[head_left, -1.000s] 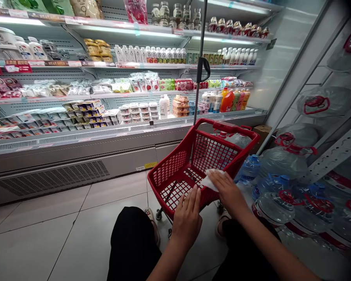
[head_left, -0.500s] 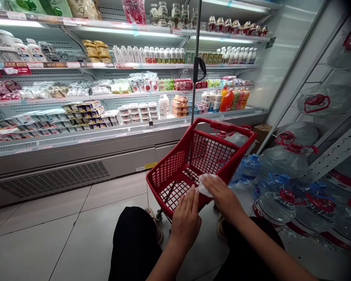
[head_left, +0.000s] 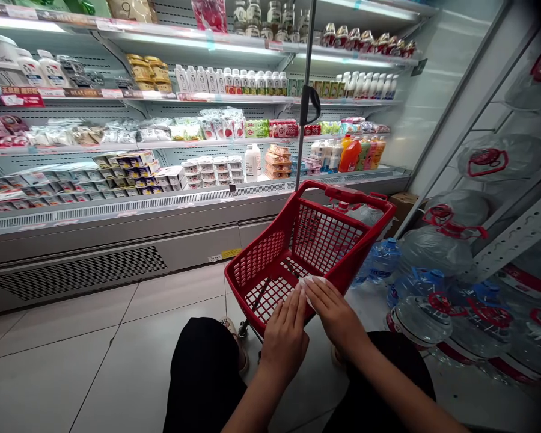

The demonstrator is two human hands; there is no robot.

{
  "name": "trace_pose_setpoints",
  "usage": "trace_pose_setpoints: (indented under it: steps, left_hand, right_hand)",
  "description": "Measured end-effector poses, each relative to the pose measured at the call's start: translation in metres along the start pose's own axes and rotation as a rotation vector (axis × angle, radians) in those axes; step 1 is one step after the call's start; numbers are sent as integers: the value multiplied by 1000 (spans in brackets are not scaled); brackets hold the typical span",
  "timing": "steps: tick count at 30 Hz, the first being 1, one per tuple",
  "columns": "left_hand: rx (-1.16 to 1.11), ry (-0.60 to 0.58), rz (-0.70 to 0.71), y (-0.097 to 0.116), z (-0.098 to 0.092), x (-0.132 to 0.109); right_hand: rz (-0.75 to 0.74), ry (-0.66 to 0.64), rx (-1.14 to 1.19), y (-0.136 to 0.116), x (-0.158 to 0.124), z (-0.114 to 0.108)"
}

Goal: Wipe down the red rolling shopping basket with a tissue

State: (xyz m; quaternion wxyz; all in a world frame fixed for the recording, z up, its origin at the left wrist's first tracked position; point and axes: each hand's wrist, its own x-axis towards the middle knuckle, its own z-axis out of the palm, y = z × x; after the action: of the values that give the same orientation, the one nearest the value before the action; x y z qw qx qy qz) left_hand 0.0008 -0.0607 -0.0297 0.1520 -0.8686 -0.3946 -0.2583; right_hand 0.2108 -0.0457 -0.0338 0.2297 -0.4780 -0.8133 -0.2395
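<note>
Red shopping cart is sitting on the tiled floor right in front of you, close to the chilled display case. Going left to right: you've got small cartons piled low in the case, then stacked white tubs, with your left knee down below. Next is your left hand, fingers straight and together, laid at the cart's near edge; can't tell if it's gripping anything, the underside's hidden. Your right hand comes in just beside it, fingertips right by the left's, and it's got a white wipe held under its fingers at that same edge. Far right, big clear water bottles with red handles are crowded together.
</note>
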Motion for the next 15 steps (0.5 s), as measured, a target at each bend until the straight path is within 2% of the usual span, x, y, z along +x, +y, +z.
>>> trace_pose_setpoints:
  steps: [1, 3, 6, 8, 10, 13, 15]
  left_hand:
    - [-7, -1, 7, 0, -1, 0]
    - [-14, -9, 27, -2, -2, 0]
    - [-5, -18, 33, -3, -3, 0]
    - [3, -15, 21, -2, -2, 1]
    - [2, -11, 8, -1, -1, 1]
    - [-7, -8, 10, 0, -2, 1]
    - [-10, -12, 20, 0, -3, 1]
  right_hand:
    - [-30, -14, 5, -3, 0, -1]
    - [-38, -44, -8, 11, 0, -7]
    - [73, -44, -74, 54, 2, -16]
    - [141, -17, -108, 65, 3, -18]
    - [136, -13, -103, 53, 1, -17]
    - [21, -54, -32, 18, -6, -15]
    - [-30, -79, 7, 13, -10, -15]
